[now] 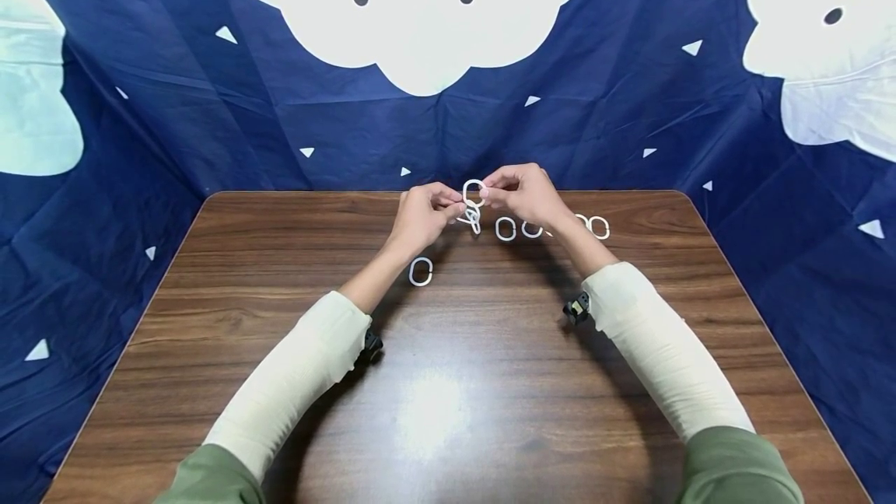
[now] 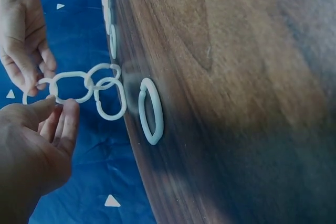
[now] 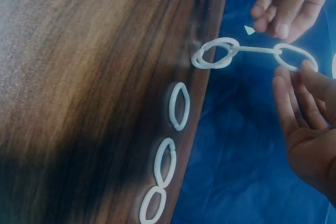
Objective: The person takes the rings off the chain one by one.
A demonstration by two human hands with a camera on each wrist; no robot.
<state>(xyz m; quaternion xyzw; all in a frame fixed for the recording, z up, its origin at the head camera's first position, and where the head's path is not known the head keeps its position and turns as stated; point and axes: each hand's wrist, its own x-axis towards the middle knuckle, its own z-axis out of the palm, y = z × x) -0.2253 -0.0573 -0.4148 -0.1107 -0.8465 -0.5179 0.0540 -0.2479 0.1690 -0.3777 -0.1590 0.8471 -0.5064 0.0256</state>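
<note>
Near the far edge of the table, a short chain of white oval plastic links (image 1: 473,216) hangs from a top link (image 1: 474,182). My right hand (image 1: 521,191) pinches this top link by its side, between thumb and fingers. My left hand (image 1: 423,216) is just left of the chain, its bent fingertips right at the joint below the top link; I cannot tell whether they pinch it. In the left wrist view the second link (image 2: 73,73) shows broadside, with two more links (image 2: 109,116) looped below it.
One loose link (image 1: 421,271) lies on the table (image 1: 434,348) in front of my left hand. Several others, among them a near one (image 1: 506,229) and an end one (image 1: 599,227), form a row at the right, partly behind my right forearm. A blue patterned cloth (image 1: 448,131) rises behind the table.
</note>
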